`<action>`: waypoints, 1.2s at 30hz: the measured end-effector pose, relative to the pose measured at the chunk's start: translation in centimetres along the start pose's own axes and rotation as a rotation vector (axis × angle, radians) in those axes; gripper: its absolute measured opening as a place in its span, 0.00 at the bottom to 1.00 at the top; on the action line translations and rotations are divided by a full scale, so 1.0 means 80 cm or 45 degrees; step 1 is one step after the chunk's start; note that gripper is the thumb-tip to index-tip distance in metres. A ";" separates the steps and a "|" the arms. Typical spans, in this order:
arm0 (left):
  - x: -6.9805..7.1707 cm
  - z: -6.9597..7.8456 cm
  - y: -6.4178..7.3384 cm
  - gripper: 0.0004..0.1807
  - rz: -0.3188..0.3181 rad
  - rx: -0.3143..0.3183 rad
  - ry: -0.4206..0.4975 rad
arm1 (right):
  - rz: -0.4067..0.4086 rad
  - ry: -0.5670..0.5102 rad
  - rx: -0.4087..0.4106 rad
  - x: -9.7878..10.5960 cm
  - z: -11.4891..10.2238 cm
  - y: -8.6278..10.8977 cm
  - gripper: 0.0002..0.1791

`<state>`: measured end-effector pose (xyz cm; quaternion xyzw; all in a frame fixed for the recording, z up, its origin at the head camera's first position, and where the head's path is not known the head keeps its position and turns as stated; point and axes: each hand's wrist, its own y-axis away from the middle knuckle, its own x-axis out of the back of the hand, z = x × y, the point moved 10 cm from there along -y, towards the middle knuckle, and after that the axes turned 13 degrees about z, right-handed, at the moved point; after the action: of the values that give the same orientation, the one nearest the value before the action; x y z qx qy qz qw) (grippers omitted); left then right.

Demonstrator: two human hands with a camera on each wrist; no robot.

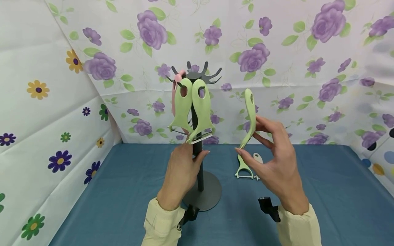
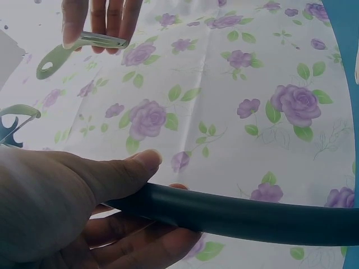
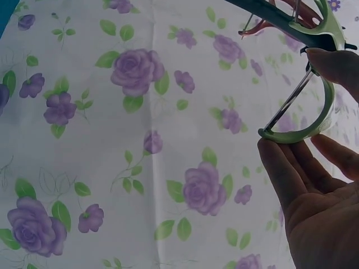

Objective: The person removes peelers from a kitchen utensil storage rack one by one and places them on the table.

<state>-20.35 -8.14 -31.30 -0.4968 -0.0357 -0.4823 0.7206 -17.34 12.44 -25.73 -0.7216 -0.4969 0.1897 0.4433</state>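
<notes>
A dark rotating-style rack with upward-curving hooks stands on the table, and my left hand grips its pole below the hanging tools. Two green Y-shaped peelers, one at left and one at right, hang by their handle holes from the near hooks. Behind them a pink peeler is partly hidden. To the right of the rack, my right hand pinches another green peeler by its head, handle pointing up. Its blade shows between thumb and fingers in the right wrist view.
Beyond my right hand, a green peeler lies on the blue tabletop, beside a pale handle partly covered by the hand. The rack's round base rests near the middle. Flowered cloth hangs behind and at the sides.
</notes>
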 end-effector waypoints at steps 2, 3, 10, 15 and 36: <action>0.000 0.000 0.000 0.11 -0.002 0.000 0.003 | 0.006 0.001 0.002 0.001 0.001 0.000 0.52; 0.000 0.001 0.000 0.11 -0.002 -0.001 0.004 | 0.008 0.000 0.002 0.001 0.001 0.000 0.52; 0.000 0.000 0.001 0.11 -0.007 0.003 0.002 | 0.009 0.025 -0.004 0.002 0.007 -0.001 0.52; 0.000 0.000 0.000 0.11 -0.004 -0.012 -0.013 | 0.018 0.059 -0.005 0.006 0.011 0.000 0.51; -0.008 -0.009 -0.002 0.11 -0.100 0.109 0.026 | 0.043 0.153 -0.034 0.027 0.030 -0.004 0.54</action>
<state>-21.07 -8.25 -31.88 -0.4588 -0.0683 -0.5134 0.7220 -18.26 15.44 -26.39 -0.7458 -0.4597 0.1470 0.4593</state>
